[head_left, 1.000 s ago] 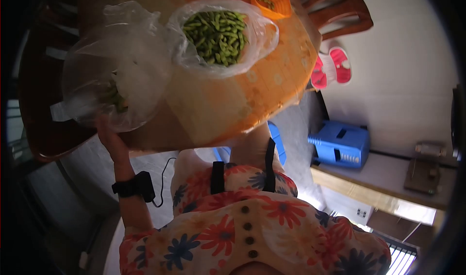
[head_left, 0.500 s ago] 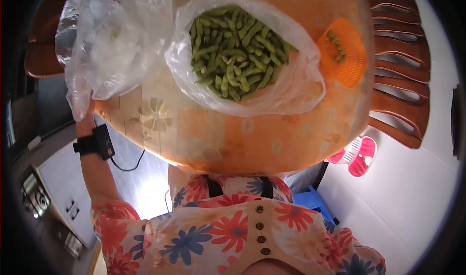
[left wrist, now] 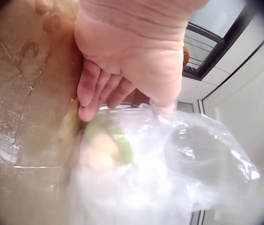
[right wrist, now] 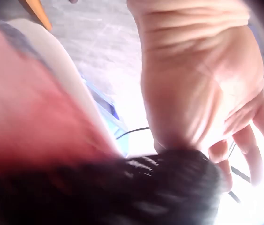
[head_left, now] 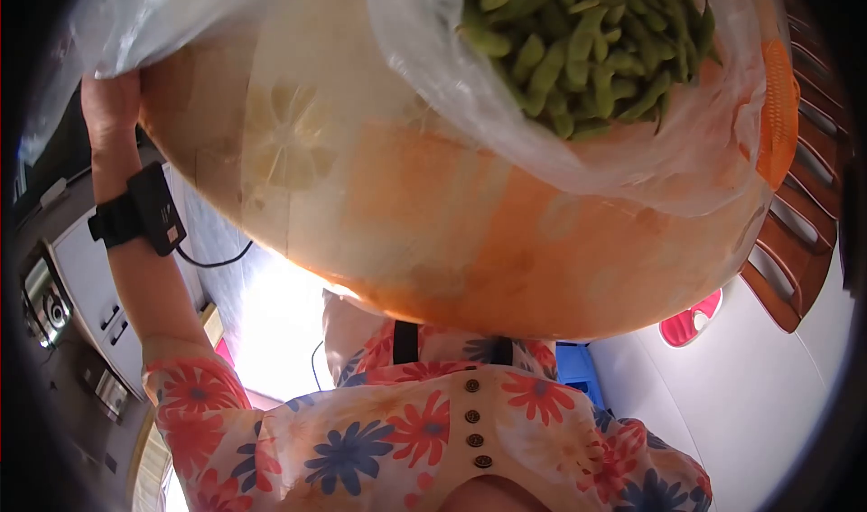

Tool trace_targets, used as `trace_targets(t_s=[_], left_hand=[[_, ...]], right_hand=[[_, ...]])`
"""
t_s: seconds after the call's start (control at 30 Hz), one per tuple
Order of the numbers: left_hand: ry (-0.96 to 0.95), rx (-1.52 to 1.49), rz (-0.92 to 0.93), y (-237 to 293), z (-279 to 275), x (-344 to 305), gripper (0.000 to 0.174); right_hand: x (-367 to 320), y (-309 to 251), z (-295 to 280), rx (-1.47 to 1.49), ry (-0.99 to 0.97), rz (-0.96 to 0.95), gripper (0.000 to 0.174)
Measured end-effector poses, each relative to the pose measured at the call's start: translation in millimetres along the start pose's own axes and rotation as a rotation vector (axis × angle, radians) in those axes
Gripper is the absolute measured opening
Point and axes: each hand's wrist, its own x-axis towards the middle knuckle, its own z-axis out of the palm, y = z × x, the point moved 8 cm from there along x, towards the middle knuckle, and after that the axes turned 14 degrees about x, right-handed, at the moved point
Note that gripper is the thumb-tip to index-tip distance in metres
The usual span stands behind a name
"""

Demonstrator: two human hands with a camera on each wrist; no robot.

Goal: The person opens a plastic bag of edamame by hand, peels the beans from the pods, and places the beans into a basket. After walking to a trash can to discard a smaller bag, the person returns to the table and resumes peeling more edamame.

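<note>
At the table's left edge, my left hand is at a clear plastic bag. In the left wrist view the left hand has bent fingers and its thumb against the rim of the bag; a blurred green and pale shape shows through the plastic. A second bag, wide open on the table, holds many green pods. My right hand hangs with relaxed fingers, nothing in them, beside a blurred dark textured thing; the head view does not show this hand.
The patterned tabletop has a curved near edge before my body. An orange basket stands right of the pods, by a wooden chair. Below are a pink and white item and a blue object. A cable hangs from the left wrist device.
The head view has shifted closer over the table, so the pods and basket appear farther up and right. The left hand and its bag appear higher and farther left.
</note>
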Motion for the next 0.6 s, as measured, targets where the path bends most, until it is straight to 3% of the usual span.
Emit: trace_targets(t_s=[0.2, 0.23, 0.33, 0.4, 0.47, 0.5, 0.53, 0.6], left_hand=[[-0.311, 0.973, 0.493, 27.9, 23.7, -4.4, 0.035], [-0.283, 0.965, 0.513, 34.3, 20.2, -8.4, 0.035], [-0.107, 0.131, 0.029, 23.7, 12.3, -2.7, 0.034], [-0.086, 0.159, 0.069, 22.2, 4.7, 8.5, 0.034], [-0.334, 0.223, 0.114, 11.3, 0.3, 28.1, 0.034], [-0.515, 0.358, 0.246, 3.0, -7.6, 47.8, 0.035], [-0.499, 0.355, 0.288, 9.7, -12.0, 44.4, 0.035], [-0.595, 0.184, 0.1, 20.8, -9.2, 40.9, 0.034]], right_hand=[[8.9, 34.5, 10.0, -0.13, 0.073, 0.007, 0.03], [18.9, 41.6, 3.7, -0.16, 0.103, 0.005, 0.03], [37.0, 62.7, 5.3, -0.21, 0.152, 0.013, 0.03], [48.6, 81.1, 2.7, -0.244, 0.182, 0.027, 0.03], [62.9, 99.9, -0.7, -0.286, 0.214, 0.039, 0.03], [73.0, 106.5, -5.9, -0.309, 0.238, 0.036, 0.03], [87.5, 107.7, -18.6, -0.339, 0.276, 0.02, 0.03], [123.4, 98.1, -41.1, -0.395, 0.363, -0.041, 0.03]])
